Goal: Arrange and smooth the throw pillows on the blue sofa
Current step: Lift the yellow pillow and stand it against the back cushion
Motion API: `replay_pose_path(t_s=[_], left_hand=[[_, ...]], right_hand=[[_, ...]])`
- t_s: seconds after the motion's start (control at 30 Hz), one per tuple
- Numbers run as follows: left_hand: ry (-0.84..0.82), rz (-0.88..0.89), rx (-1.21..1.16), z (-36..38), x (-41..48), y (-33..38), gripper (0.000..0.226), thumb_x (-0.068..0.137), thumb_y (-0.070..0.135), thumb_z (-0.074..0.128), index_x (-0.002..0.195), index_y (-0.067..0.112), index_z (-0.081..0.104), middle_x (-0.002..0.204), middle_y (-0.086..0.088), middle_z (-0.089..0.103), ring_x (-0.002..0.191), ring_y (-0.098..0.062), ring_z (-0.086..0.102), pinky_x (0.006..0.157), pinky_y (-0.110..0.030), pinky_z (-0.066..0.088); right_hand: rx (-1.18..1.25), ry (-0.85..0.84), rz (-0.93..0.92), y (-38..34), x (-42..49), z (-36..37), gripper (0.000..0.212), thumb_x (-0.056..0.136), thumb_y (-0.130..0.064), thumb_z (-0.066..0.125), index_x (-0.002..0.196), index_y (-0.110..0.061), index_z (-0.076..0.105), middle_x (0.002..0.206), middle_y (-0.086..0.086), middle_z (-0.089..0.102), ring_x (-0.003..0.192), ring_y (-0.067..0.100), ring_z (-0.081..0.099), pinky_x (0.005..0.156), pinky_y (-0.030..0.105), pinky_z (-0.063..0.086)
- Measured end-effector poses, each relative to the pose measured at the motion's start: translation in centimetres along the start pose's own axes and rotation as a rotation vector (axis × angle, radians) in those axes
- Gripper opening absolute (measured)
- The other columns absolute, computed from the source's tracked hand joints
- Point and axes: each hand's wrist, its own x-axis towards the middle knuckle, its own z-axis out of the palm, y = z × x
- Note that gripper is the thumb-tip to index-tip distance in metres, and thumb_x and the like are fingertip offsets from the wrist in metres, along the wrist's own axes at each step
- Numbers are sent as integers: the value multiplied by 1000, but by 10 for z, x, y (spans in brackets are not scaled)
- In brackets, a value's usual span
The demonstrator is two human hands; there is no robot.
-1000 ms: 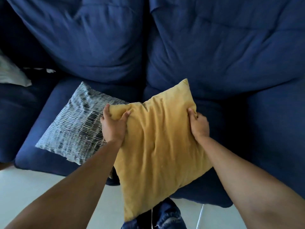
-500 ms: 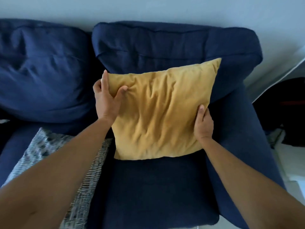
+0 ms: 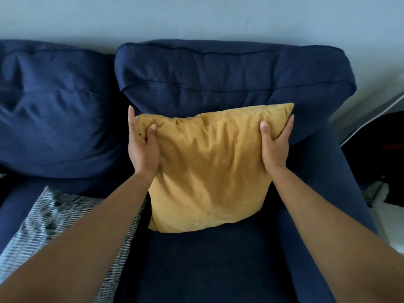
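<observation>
Both hands, left [image 3: 143,147] and right [image 3: 276,143], have fingers closed on the yellow pillow [image 3: 209,169]; push it back gently against the sofa [image 3: 218,84], then pat it flat

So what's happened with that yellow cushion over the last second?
The yellow pillow went from hanging over the seat's front edge to standing against the back cushion of the blue sofa. The right hand slid from its lower edge to the top corner. The left hand kept its corner grip; the patterned pillow stayed put.
</observation>
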Motion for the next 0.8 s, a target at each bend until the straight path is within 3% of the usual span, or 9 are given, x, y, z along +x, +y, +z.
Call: replay_pose_path(t_s=[0.1,0.17,0.3,0.43,0.5,0.57,0.63,0.7,0.8], left_hand=[[66,69,-65,1,12,14,53,103,26,48,148,50,34,137,26,52,120,20,44,102,-4,30],[87,119,-58,-1,18,12,50,103,22,47,145,47,41,119,16,61,107,12,53,100,-9,35],[104,117,-70,1,20,4,42,103,21,47,141,37,54,117,23,61,112,9,55,102,-12,39],[169,167,-148,9,22,26,37,102,18,50,134,35,59,122,30,59,120,12,52,103,-12,39],[194,225,-180,12,25,34,36,102,17,50,131,37,57,122,29,60,120,11,52,103,-13,39],[193,230,-157,15,30,31,35,102,19,50,131,38,57,121,27,60,118,12,52,102,-11,39],[178,156,-69,17,34,20,36,103,24,47,135,37,57,117,25,58,108,21,50,93,-1,35],[167,85,39,18,32,10,38,105,28,44,140,36,53,118,20,54,97,26,46,81,8,29],[151,73,107,16,28,8,39,106,28,41,143,35,51,122,11,50,94,32,41,75,11,25]], right_hand=[[16,145,-112,-3,-5,-2,79,95,-55,53,158,-29,11,157,-7,33,116,-2,40,93,19,34],[47,233,-155,2,-7,-6,73,98,-51,51,157,-28,15,149,-16,35,104,-14,41,84,6,33],[54,303,-77,18,-8,-6,65,101,-48,45,156,-25,18,128,-20,37,104,1,45,86,25,37],[125,359,-130,15,10,-13,59,103,-41,45,154,-20,25,135,-18,37,95,-34,41,76,-6,31],[139,383,-151,14,20,-15,58,103,-40,45,154,-18,26,137,-19,37,96,-39,36,77,-8,30],[116,377,-151,15,24,-13,58,104,-43,43,154,-21,24,131,-21,42,93,-28,47,76,0,36],[53,332,-125,22,23,-7,60,103,-49,39,155,-25,20,137,-14,48,96,-7,52,80,21,41],[24,297,-116,29,24,-6,64,102,-54,37,156,-27,16,149,-5,44,111,11,53,86,31,40],[24,296,-129,36,27,-6,70,99,-59,36,157,-25,15,157,-2,35,133,19,45,103,41,41]])
